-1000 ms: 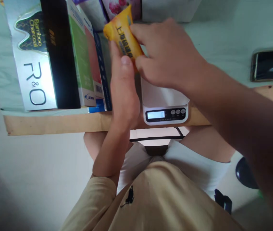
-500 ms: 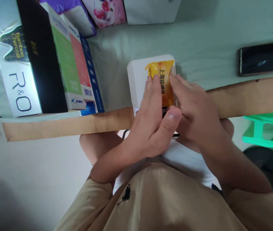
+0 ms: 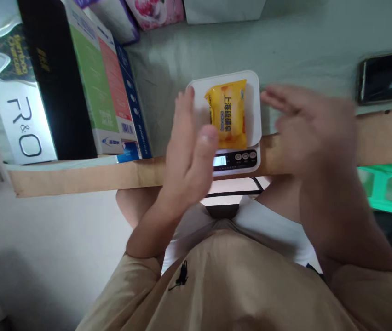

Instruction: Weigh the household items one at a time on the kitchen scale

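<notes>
A yellow packet [image 3: 228, 113] with printed lettering lies flat on the white kitchen scale [image 3: 254, 96], which stands at the table's near edge with its lit display [image 3: 220, 161] facing me. My left hand [image 3: 188, 151] hovers just left of the scale, fingers straight and apart, holding nothing. My right hand [image 3: 311, 128] is to the right of the scale, fingers spread and blurred by motion, also with nothing in it. Neither hand touches the packet.
Several upright product boxes [image 3: 61, 87] stand at the table's left. Floral packs [image 3: 154, 11] and a white box [image 3: 223, 9] sit at the back. A dark phone [image 3: 385, 82] lies at the right. A green plastic stool [image 3: 389, 188] is beyond the wooden table edge [image 3: 78, 177].
Both hands brought the yellow packet down onto the scale, let go of it and drew apart to either side.
</notes>
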The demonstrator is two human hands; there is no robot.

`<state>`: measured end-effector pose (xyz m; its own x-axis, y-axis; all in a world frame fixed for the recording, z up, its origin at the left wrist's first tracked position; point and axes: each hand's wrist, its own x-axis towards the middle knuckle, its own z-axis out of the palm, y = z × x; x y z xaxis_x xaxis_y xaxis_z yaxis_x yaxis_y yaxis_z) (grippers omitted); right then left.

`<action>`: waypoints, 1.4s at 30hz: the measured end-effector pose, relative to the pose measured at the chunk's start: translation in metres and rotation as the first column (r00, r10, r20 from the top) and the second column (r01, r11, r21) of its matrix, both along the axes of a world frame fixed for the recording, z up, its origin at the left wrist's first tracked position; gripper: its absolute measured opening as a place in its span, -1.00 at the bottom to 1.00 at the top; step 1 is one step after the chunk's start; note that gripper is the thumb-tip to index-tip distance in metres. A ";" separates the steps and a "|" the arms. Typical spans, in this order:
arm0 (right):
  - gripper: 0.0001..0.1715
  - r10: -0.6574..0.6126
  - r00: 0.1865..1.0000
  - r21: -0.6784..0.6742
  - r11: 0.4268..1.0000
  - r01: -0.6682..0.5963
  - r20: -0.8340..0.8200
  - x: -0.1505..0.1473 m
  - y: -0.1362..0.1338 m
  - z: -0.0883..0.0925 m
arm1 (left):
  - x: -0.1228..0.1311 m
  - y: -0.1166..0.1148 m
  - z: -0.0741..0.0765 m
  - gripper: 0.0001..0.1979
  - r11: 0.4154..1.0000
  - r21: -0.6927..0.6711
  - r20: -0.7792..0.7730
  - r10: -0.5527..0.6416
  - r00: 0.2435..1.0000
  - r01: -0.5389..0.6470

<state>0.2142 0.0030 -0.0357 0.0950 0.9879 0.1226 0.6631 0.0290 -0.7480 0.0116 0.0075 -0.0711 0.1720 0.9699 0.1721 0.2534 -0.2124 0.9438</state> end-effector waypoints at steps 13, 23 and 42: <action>-0.43 0.006 0.846 0.292 0.940 0.177 -0.533 0.009 0.040 -0.073 | -0.018 0.025 -0.027 -0.42 0.947 0.319 0.040 -0.060 0.997 0.044; -0.39 -0.056 0.901 0.228 0.959 0.168 -0.429 0.007 0.043 -0.070 | -0.015 0.024 -0.030 -0.37 0.953 0.294 0.044 0.065 0.997 -0.075; -0.42 -0.003 0.901 0.264 0.956 0.130 -0.433 0.008 0.043 -0.070 | -0.012 0.025 -0.028 -0.56 0.915 0.402 0.019 -0.005 1.000 -0.003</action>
<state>0.2222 0.0458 -0.1056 0.2648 0.9079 0.3249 0.2924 0.2454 -0.9243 -0.0003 0.0322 -0.0987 0.1657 0.8179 0.5510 0.2362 -0.5753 0.7831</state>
